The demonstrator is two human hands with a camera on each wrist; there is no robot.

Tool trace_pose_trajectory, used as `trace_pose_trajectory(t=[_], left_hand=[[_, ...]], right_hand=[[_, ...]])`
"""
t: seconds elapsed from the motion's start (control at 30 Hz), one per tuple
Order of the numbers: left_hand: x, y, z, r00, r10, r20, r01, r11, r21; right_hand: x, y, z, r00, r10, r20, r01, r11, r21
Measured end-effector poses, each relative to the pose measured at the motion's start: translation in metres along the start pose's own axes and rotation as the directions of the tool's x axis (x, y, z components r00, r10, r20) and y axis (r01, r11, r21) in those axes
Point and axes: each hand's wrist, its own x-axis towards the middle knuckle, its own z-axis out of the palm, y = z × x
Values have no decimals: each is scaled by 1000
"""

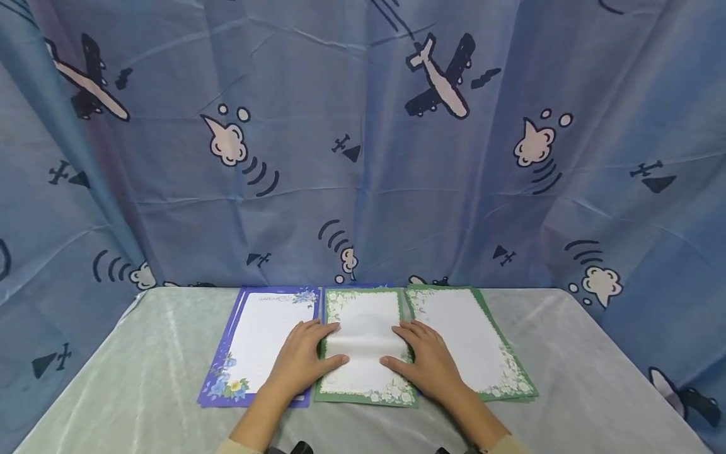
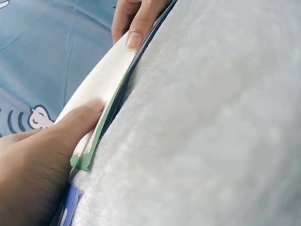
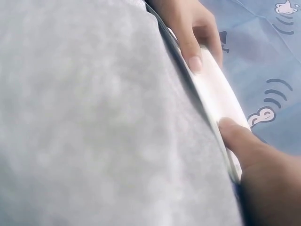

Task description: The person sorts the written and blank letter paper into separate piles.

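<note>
In the head view, a white sheet of paper with a green floral border (image 1: 365, 384) lies in the middle of the table, over purple-edged paper. A raised band crosses it between the two hands. My left hand (image 1: 306, 354) grips its left side, thumb below and fingers above the band. On the right side my right hand (image 1: 428, 359) holds it the same way. In the left wrist view the left thumb (image 2: 82, 120) lies on the bulging sheet (image 2: 106, 70). The right thumb (image 3: 237, 136) touches the paper (image 3: 218, 89) in the right wrist view.
Purple-bordered sheets (image 1: 266, 340) with blue and yellow flowers lie to the left, partly under the left hand. More green-bordered sheets (image 1: 465, 334) fan out on the right. A pale fuzzy cloth (image 1: 573, 378) covers the table. Behind it hangs a blue curtain (image 1: 363, 208) with airplane prints.
</note>
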Motion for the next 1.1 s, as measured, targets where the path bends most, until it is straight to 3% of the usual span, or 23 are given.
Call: trace_pose_trajectory(t=[0.2,0.33,0.53,0.8,1.1], left_hand=[[-1,1,0,999,12,-34,-12,1000,-13],[-2,2,-1,999,19,-43,-20,999,-36],[-3,2,-3,999,19,-50,-22,997,-69],[-2,2,-3,997,77,4,-76,996,-51],[0,2,-3,981,80,179,-86,996,27]], right_hand=[[-2,1,0,998,-42,-50,42,999,2],[-3,1,-1,989,-128,-75,126,991,-33],[-2,-2,-2,972,-228,-50,224,972,-65],[-3,-4,-3,964,-259,65,262,965,-30],[-1,-4,-4,971,-177,158,184,982,-33]])
